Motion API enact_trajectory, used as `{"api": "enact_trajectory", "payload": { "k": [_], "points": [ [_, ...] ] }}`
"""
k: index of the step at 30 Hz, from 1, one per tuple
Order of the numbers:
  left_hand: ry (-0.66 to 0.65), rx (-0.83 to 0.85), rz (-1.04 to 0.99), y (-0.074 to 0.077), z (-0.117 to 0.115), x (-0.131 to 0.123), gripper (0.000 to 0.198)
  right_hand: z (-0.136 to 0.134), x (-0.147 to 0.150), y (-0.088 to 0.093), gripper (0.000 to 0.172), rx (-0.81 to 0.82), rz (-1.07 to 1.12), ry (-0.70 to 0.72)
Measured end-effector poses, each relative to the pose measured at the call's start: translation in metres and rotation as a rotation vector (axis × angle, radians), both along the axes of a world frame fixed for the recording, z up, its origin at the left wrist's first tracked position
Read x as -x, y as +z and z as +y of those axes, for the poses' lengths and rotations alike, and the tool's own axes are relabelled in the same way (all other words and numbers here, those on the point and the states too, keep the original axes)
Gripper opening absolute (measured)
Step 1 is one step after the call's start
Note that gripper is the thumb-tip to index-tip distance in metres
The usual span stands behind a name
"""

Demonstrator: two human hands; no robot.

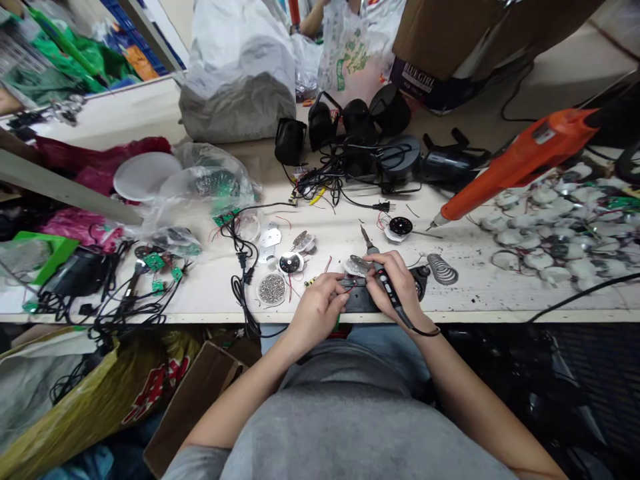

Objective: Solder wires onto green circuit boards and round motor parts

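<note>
My right hand [397, 283] is closed around a soldering iron [391, 295], its black handle lying across the palm and its metal tip pointing away from me. The fingertips of my left hand [323, 307] are pinched on thin wires [350, 287], one of them red. Between the two hands sits a round white part with a metallic disc [356, 266]. Beneath the wires, at the bench edge, lies a black plastic housing [361, 300], partly covered by my fingers.
A dish of small metal balls or screws [271, 289] stands left of my hands, near round motor-like parts [291, 263]. A coiled metal stand [443, 269] and an orange electric screwdriver [520, 163] are on the right. Several white parts [545, 227] and tangled black cables [243, 267] lie about.
</note>
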State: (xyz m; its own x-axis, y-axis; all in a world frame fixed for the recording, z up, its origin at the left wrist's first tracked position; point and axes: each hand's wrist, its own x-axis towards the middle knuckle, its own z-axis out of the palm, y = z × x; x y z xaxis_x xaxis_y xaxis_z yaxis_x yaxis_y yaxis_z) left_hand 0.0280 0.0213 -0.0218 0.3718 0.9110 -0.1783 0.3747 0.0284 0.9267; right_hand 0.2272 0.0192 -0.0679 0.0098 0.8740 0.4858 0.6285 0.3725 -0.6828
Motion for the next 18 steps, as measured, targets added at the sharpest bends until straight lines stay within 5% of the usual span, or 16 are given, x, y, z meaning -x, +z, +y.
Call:
{"api": "enact_trajectory", "payload": {
  "k": [5,12,18],
  "points": [
    [0.012,-0.121,0.066,-0.002,0.001,0.002,0.015,0.002,0.002,0.000,0.035,-0.024,0.022,0.016],
    [-0.164,-0.261,0.177,0.000,0.004,0.000,0.015,-0.001,0.003,0.005,0.034,-0.037,-0.002,-0.004],
    [-0.034,-0.260,0.084,-0.011,-0.005,0.003,0.015,-0.006,0.007,0.006,0.036,-0.058,-0.013,0.039]
  ]
}}
